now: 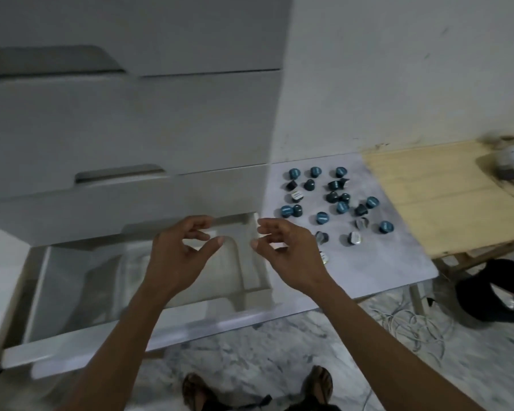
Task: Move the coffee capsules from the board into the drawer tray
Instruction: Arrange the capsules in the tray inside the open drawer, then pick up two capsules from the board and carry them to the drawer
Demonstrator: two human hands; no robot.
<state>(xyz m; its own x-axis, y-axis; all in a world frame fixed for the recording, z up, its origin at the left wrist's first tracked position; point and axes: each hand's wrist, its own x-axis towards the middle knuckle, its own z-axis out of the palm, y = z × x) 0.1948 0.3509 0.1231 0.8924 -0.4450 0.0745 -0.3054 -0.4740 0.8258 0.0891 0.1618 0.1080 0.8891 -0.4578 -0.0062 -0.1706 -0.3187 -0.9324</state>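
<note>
Coffee capsules (333, 200), loose lot, lying scattered across the board (377, 262) to the right of both empty, loosely curled grips hovering over the drawer tray (250, 262), the right hand (282, 253) sitting nearer than the left hand (178, 256).

The open drawer (149, 339) sits low at left with the tray (250, 277) inside (toward its right end); capsules (333, 200) lie scattered on the board (383, 262) just right.
</note>
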